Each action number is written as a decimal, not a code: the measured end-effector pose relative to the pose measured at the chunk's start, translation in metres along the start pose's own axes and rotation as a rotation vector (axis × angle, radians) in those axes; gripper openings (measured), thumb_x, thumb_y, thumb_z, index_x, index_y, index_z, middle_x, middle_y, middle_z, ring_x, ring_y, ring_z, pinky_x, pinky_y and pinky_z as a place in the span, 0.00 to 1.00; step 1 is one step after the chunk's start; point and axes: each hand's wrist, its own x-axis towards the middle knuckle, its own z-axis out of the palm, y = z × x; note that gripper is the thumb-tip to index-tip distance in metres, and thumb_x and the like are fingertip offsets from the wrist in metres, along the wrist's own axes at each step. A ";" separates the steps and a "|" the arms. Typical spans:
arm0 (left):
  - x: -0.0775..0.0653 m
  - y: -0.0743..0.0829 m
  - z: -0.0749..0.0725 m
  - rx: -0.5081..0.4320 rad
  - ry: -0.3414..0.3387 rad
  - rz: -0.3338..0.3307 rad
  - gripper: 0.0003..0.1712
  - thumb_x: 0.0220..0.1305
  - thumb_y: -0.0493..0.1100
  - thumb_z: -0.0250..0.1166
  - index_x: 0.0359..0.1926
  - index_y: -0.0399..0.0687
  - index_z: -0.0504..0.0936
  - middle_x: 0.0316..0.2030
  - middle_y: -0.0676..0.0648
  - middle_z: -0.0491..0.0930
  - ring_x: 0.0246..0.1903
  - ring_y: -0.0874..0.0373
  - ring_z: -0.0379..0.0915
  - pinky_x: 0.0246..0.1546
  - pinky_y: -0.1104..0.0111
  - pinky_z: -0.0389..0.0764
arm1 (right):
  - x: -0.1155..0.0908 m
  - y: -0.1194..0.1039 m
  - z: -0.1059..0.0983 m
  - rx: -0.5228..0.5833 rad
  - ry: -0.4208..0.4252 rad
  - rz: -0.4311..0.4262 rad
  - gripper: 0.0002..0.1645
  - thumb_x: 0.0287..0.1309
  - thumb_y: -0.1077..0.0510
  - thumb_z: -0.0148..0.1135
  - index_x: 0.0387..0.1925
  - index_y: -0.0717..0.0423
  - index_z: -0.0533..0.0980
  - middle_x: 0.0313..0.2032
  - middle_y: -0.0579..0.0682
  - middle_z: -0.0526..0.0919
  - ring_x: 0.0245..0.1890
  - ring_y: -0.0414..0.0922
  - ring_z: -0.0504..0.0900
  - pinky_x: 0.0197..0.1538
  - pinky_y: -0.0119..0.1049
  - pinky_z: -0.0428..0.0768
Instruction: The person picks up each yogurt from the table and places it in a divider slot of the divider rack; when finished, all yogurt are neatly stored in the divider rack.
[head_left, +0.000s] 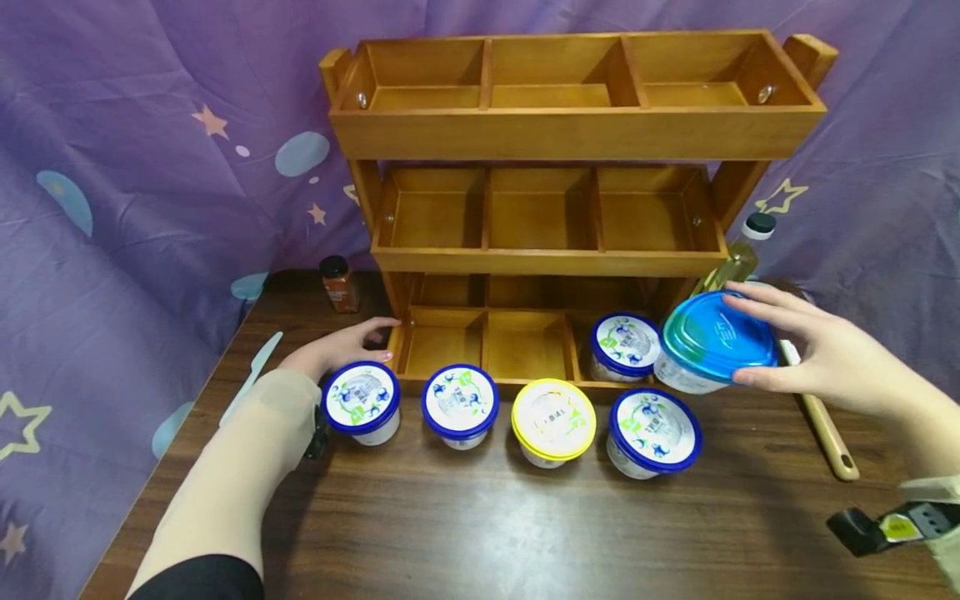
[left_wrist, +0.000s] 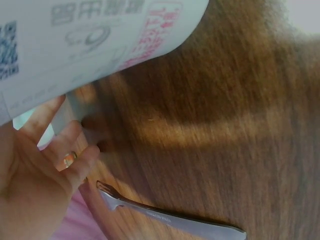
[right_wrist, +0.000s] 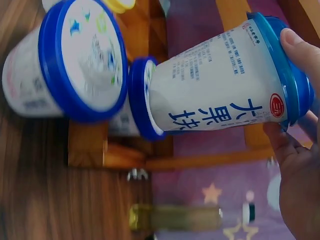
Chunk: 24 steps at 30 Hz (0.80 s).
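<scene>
At the right, my right hand (head_left: 832, 354) grips a yogurt cup with a light-blue lid (head_left: 722, 337) by its lid, thumb and fingers at the rim. The right wrist view shows the cup's white printed side (right_wrist: 215, 80) tilted beside a dark-blue-lidded yogurt cup (head_left: 626, 343), which sits in the bottom tier's right compartment. My left hand (head_left: 341, 346) is at the left end of the wooden shelf (head_left: 577, 133), fingertips at the bottom tier's edge, fingers loosely spread. Close to the left wrist stands another blue-lidded yogurt cup (head_left: 363, 398).
In front of the shelf stand more blue-lidded cups (head_left: 461, 404) (head_left: 655, 429) and a yellow-lidded cup (head_left: 553, 421). A spice jar (head_left: 341, 287) and a pale knife (head_left: 253, 375) lie left; an oil bottle (head_left: 738, 258) and a wooden handle (head_left: 828, 437) are right.
</scene>
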 end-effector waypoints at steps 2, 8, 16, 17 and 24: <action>0.001 0.001 0.000 0.001 -0.002 -0.005 0.38 0.66 0.56 0.56 0.72 0.58 0.51 0.65 0.31 0.59 0.63 0.34 0.54 0.60 0.40 0.53 | 0.006 -0.008 0.004 -0.002 0.020 -0.057 0.52 0.33 0.58 0.80 0.65 0.46 0.67 0.65 0.43 0.62 0.61 0.29 0.56 0.56 0.19 0.55; 0.002 0.002 -0.001 0.004 0.003 0.020 0.38 0.65 0.54 0.58 0.72 0.56 0.52 0.65 0.31 0.59 0.63 0.35 0.55 0.60 0.41 0.53 | 0.028 -0.028 0.021 0.044 0.052 -0.213 0.53 0.29 0.59 0.81 0.64 0.50 0.68 0.65 0.45 0.65 0.61 0.26 0.57 0.54 0.14 0.55; 0.002 0.002 -0.001 0.019 0.011 0.004 0.39 0.65 0.57 0.57 0.71 0.58 0.52 0.64 0.31 0.60 0.63 0.35 0.56 0.60 0.40 0.54 | 0.054 -0.049 0.053 0.085 0.049 -0.302 0.51 0.34 0.53 0.80 0.64 0.54 0.68 0.66 0.50 0.63 0.64 0.47 0.63 0.58 0.20 0.56; 0.002 0.002 -0.001 0.017 0.014 -0.005 0.38 0.64 0.57 0.58 0.71 0.59 0.53 0.64 0.31 0.60 0.63 0.35 0.56 0.60 0.40 0.54 | 0.057 -0.050 0.057 0.087 0.047 -0.304 0.51 0.35 0.52 0.80 0.64 0.53 0.68 0.66 0.49 0.63 0.64 0.49 0.63 0.59 0.20 0.57; -0.002 0.003 0.000 -0.006 0.013 -0.008 0.38 0.65 0.56 0.58 0.71 0.58 0.53 0.64 0.31 0.60 0.63 0.34 0.56 0.60 0.40 0.53 | 0.069 -0.060 0.084 0.077 0.064 -0.383 0.49 0.38 0.51 0.78 0.64 0.57 0.67 0.66 0.54 0.62 0.64 0.55 0.63 0.62 0.36 0.64</action>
